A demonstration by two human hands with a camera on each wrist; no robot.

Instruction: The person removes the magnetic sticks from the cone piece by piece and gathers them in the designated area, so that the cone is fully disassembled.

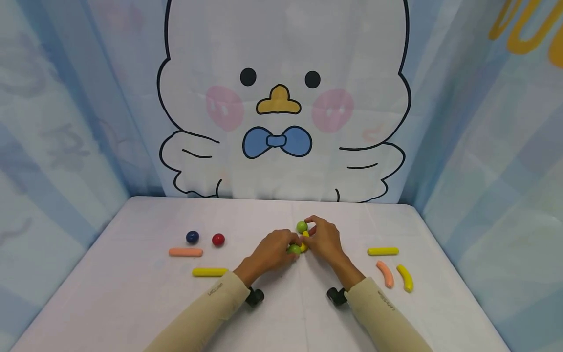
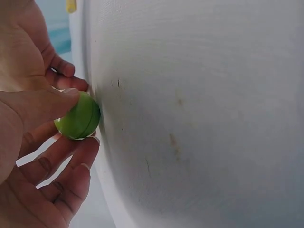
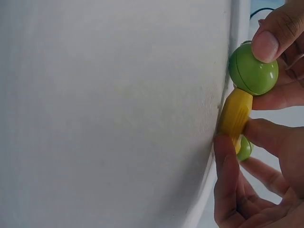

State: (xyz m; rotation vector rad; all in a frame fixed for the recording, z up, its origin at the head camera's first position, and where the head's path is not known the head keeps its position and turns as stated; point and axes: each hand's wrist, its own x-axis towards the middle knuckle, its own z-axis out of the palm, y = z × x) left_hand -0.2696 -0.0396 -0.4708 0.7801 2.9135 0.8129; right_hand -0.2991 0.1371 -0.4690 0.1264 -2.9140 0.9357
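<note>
Near the far middle of the white table, my left hand (image 1: 278, 247) pinches a green ball (image 2: 78, 118) between thumb and fingertips. My right hand (image 1: 326, 238), close beside it, pinches a short curved yellow piece (image 3: 235, 114) between thumb and finger. One end of that yellow piece meets the left hand's ball in the right wrist view. A second green ball (image 1: 301, 227) sits at its far end by the right fingertips, partly hidden behind the yellow piece in the right wrist view.
At left lie a dark blue ball (image 1: 192, 237), a red ball (image 1: 218, 239), an orange stick (image 1: 185, 252) and a yellow stick (image 1: 209, 272). A yellow stick (image 1: 383, 252), curved orange piece (image 1: 385, 274) and curved yellow piece (image 1: 405, 278) lie at right. Printed curtains (image 1: 281, 181) surround the table.
</note>
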